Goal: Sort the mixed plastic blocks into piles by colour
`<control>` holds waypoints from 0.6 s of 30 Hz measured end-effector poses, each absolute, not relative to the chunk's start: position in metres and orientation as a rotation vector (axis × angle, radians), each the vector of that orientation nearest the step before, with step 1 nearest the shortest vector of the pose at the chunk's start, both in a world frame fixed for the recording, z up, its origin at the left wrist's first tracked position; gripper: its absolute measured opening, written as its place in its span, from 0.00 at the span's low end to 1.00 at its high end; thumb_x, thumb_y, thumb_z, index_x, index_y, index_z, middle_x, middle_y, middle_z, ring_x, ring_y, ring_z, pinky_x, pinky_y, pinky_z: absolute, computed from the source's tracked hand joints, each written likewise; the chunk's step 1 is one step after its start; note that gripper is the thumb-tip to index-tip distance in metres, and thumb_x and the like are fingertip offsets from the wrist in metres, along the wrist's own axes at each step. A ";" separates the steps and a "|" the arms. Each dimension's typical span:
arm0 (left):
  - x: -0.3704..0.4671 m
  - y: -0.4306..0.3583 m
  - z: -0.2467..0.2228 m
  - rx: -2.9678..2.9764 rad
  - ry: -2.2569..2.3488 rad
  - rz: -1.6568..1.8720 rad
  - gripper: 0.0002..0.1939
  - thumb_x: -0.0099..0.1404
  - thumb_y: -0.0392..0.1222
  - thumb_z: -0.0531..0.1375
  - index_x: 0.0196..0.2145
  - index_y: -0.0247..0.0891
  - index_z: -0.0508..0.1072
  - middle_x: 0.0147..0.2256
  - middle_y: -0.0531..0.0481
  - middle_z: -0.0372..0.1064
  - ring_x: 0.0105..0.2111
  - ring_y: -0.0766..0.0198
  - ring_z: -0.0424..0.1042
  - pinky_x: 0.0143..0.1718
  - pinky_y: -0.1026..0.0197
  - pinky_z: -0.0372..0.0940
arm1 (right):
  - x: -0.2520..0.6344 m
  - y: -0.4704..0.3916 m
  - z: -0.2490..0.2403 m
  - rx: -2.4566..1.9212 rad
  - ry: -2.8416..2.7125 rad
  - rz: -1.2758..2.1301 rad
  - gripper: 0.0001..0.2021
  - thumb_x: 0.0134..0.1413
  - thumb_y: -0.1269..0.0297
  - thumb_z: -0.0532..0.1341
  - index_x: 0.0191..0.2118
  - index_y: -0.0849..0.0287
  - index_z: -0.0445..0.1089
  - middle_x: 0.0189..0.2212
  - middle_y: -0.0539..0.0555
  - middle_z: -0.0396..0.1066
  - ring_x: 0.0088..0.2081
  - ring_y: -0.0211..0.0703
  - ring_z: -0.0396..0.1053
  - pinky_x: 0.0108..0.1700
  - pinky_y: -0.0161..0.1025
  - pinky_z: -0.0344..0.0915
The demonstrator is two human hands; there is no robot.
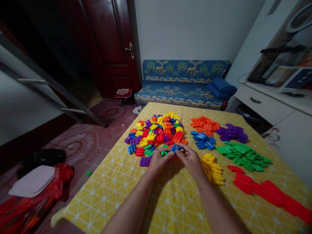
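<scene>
Near the front edge of a mixed heap of coloured plastic building blocks (159, 131), both my hands come together. Between their fingertips is a blue building block (175, 148), partly covered by the fingers. My right hand (191, 159) pinches it from the right, thumb below and index finger above. My left hand (158, 161) is closed at its left side, thumb against the blue block, with green blocks (164, 151) by its fingers. Single-colour piles lie to the right: blue (202, 140), yellow (212, 169), orange (205, 124), purple (232, 133), green (243, 155) and red (268, 191).
A yellow patterned cloth (117, 198) covers the table. Behind it stands a blue sofa (175, 87) with deer prints; a white cabinet (287, 130) is on the right. On the floor at left are a red plastic bag (62, 178), a pale lid (34, 181) and one green block (89, 173).
</scene>
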State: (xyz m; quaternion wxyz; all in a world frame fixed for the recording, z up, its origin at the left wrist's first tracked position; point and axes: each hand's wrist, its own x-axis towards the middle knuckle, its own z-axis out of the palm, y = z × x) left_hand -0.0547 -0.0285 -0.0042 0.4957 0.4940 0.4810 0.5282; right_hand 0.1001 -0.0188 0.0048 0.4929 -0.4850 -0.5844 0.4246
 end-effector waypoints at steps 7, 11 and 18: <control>-0.052 -0.026 -0.011 1.188 1.148 1.278 0.14 0.55 0.50 0.66 0.29 0.35 0.79 0.21 0.52 0.68 0.20 0.69 0.59 0.24 0.65 0.52 | 0.106 -0.017 0.000 -1.230 -1.255 0.962 0.22 0.43 0.49 0.68 0.39 0.63 0.74 0.26 0.55 0.75 0.25 0.42 0.70 0.26 0.37 0.68; -0.053 -0.028 -0.010 1.081 1.055 1.347 0.11 0.55 0.43 0.65 0.35 0.37 0.73 0.26 0.54 0.69 0.21 0.70 0.62 0.24 0.67 0.56 | 0.148 0.015 -0.002 -1.329 -1.053 0.696 0.25 0.40 0.48 0.67 0.39 0.64 0.72 0.25 0.54 0.73 0.22 0.40 0.68 0.23 0.35 0.66; -0.057 -0.031 -0.014 0.950 0.740 1.374 0.16 0.55 0.34 0.59 0.43 0.40 0.66 0.35 0.51 0.69 0.36 0.62 0.71 0.42 0.58 0.68 | 0.235 0.070 -0.024 -1.657 -1.091 0.290 0.24 0.40 0.48 0.63 0.38 0.65 0.74 0.27 0.58 0.75 0.24 0.45 0.71 0.27 0.39 0.67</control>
